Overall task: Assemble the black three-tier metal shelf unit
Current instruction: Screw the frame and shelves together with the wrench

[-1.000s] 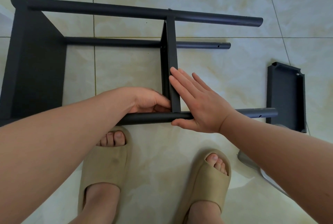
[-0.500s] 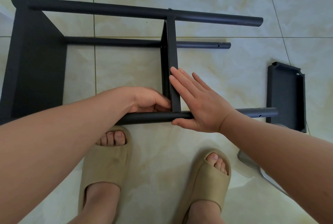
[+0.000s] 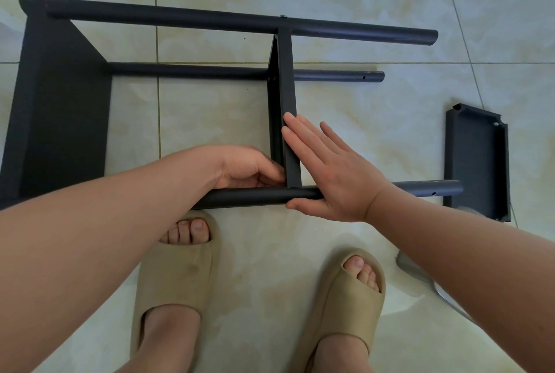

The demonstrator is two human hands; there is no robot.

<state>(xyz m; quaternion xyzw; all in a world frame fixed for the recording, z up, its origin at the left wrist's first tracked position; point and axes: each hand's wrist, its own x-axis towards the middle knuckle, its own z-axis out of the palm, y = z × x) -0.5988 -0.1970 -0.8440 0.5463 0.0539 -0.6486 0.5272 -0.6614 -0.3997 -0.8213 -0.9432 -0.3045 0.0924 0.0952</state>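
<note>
Shelf unit [image 3: 210, 20], black and half assembled, lying on its side on the tiled floor [image 3: 360, 132], just beyond the two feet. Middle shelf [image 3: 286, 72] standing on edge across the poles, joined to the far pole [image 3: 360, 32] and to the near pole [image 3: 255, 196]. Third pole [image 3: 186, 71] lower down, passing behind it. Well to the left of the middle shelf, the end shelf [image 3: 60, 108], closing the frame on that side. To the right of the middle shelf, only free pole ends, with small holes near two of the tips.

Left hand [image 3: 249, 167] tucked into the corner left of the middle shelf, just above the near pole. Fingers curled, thumb on top, fingertips at the shelf edge. Cannot tell whether pinching something small or only pressing.

Right hand [image 3: 330, 174] on the right side of the middle shelf, spread flat, fingers straight and close together, laid against the shelf face. Thumb stretched along the front of the near pole, palm over the pole.

Further right of the middle shelf, near the tip of the near pole, a loose shelf panel [image 3: 471, 162] flat on the floor, hollow side up. In front of the middle shelf, nearer to the person, left slipper [image 3: 177, 276] and right slipper [image 3: 348, 297], both beige. A grey flat thing [image 3: 411, 267] on the floor, partly hidden under the right forearm; cannot tell what.
</note>
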